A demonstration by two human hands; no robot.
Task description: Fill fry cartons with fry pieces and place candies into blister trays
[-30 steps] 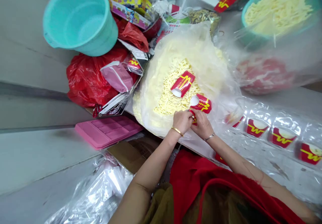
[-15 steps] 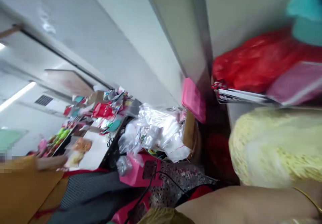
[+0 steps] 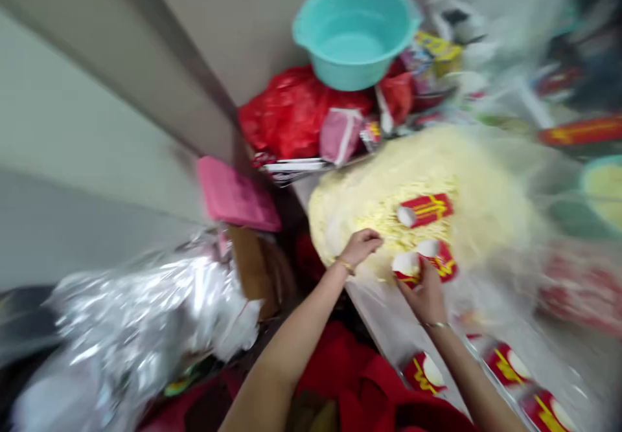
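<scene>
A large clear plastic bag (image 3: 481, 179) lies open on the work surface, full of small pale yellow pieces (image 3: 374, 218). At the bag's near left edge is my left hand (image 3: 362, 248), fingers bent together beside the pieces; anything between them is too blurred to make out. My right hand (image 3: 430, 296) grips a small red carton (image 3: 407, 269) with yellow print and a white opening. Directly behind that carton, another red carton (image 3: 444, 260) rests against the pieces. A third red carton (image 3: 427, 210) lies on top of the pieces, farther back.
More red cartons (image 3: 508, 364) stand near the front edge by my right forearm. Behind the bag, a turquoise basin (image 3: 357, 37) sits on red plastic bags (image 3: 296, 111). To the left are a pink lid-like panel (image 3: 238, 192) and a heap of clear plastic wrapping (image 3: 165, 315).
My view has swung right, from the room and another person to the bag of yellow pieces. Both my hands now show, the right one with a red carton.
</scene>
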